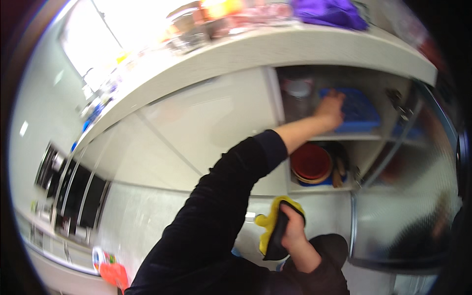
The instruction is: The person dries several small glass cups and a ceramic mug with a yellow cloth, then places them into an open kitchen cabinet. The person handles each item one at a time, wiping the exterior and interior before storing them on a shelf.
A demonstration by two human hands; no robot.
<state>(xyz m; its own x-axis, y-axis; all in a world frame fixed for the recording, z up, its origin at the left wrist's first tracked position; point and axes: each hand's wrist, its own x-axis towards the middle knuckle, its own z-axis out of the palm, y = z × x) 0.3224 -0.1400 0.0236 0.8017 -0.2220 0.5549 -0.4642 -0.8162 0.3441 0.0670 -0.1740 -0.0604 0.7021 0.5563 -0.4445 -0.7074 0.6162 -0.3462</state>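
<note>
My left hand (pixel 330 108) reaches into the upper compartment of a cupboard. It grips the left side of a blue plastic container (pixel 359 110), with its fingers curled over the rim; blur hides their exact hold. The container rests on the upper shelf (pixel 346 138). Lower down, before my body, my right hand (pixel 297 226) clasps a folded yellow and black cloth (pixel 274 232). A clear jar with a pale lid (pixel 298 88) stands left of the container. On the lower level are a red round bowl (pixel 311 160) and some brown-handled utensils (pixel 338 171).
A glass cupboard door (pixel 409 191) is swung out at the right. Above runs a pale countertop (pixel 313 42) bearing a purple bag (pixel 328 13) and blurred glassware (pixel 188 31). Pale cabinet fronts (pixel 214 118) extend left towards a dark built-in oven (pixel 79 195). A red bag (pixel 114 274) is at lower left.
</note>
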